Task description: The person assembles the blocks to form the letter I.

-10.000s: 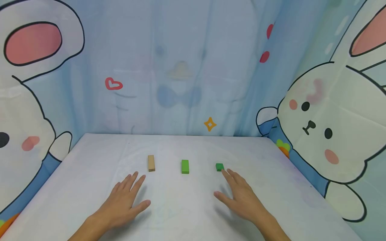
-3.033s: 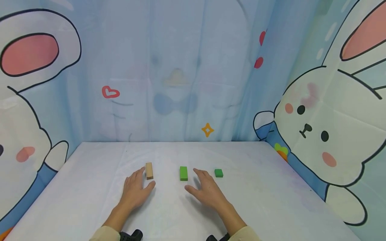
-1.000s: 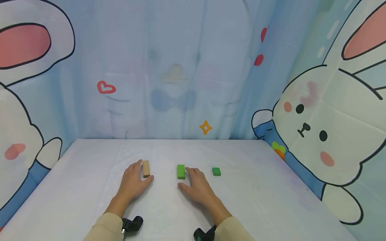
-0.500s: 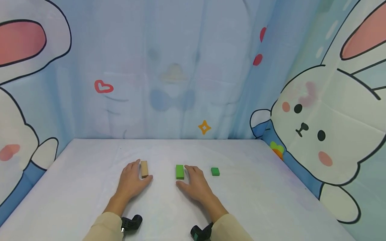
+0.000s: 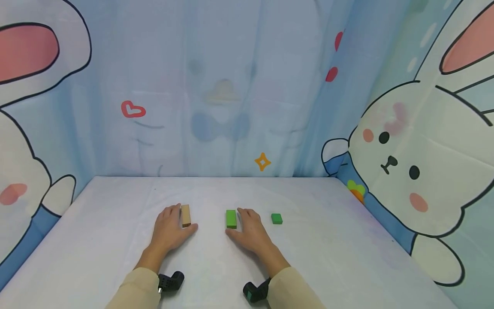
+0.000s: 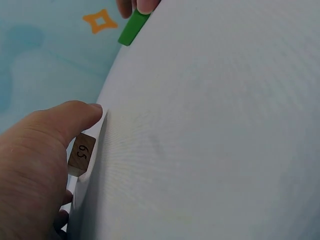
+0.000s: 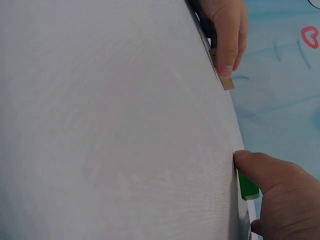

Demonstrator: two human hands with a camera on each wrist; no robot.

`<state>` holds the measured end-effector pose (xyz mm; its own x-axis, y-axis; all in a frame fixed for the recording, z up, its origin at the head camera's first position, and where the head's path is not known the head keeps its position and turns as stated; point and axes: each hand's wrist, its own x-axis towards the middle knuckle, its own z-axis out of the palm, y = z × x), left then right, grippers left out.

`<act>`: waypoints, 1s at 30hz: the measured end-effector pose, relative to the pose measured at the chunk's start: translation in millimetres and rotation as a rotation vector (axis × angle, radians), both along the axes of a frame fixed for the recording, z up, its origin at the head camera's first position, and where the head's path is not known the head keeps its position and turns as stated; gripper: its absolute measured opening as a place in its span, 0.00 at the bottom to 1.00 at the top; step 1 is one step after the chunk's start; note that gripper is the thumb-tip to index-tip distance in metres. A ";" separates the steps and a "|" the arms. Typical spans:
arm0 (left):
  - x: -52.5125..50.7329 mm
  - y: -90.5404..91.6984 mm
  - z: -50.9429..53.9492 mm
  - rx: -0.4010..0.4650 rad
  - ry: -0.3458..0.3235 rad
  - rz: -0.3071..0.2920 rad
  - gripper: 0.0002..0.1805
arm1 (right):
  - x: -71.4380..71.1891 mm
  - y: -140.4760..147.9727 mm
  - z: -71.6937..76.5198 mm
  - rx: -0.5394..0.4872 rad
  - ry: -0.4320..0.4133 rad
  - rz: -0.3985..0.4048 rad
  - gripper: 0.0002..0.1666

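Note:
A plain wooden block (image 5: 185,215) lies on the white table, my left hand (image 5: 168,229) around its left side and near end. Fingers are relaxed, with the thumb in front of the block and apart from it. Dark printed digits show on the end of that wooden block (image 6: 81,154) in the left wrist view. My right hand (image 5: 251,231) rests close by a light green block (image 5: 231,219), index finger along its right side and thumb at its near end. Whether the thumb touches it I cannot tell. In the right wrist view, the thumb partly covers the green block (image 7: 248,187).
A smaller dark green block (image 5: 276,219) lies right of my right hand. The white-covered table (image 5: 208,266) ends at a blue curtain (image 5: 166,141) with cartoon rabbits. Black wrist cameras (image 5: 171,281) sit under both wrists, by beige sleeves.
Over the ten seconds both hands moved inward, the left to the wooden block and the right from the dark green block to the light green one. The last half second brings little change; the blocks stay put.

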<state>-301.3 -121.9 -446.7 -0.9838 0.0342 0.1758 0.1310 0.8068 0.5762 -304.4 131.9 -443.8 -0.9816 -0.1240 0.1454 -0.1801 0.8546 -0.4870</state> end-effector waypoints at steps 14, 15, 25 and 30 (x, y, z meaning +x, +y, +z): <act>-0.8 2.7 1.7 -0.010 -0.032 0.016 0.49 | -3.5 -0.3 0.6 -0.007 -0.009 -0.006 0.47; -1.0 2.6 1.5 -0.011 -0.033 0.016 0.49 | -3.5 -0.2 0.6 -0.006 -0.007 -0.005 0.47; -3.9 1.7 2.7 -0.019 -0.048 0.015 0.50 | -6.4 -1.0 -0.9 -0.018 0.007 -0.015 0.47; -5.1 0.5 2.9 -0.030 -0.041 0.019 0.49 | -8.1 -2.2 -1.1 -0.018 0.010 -0.020 0.46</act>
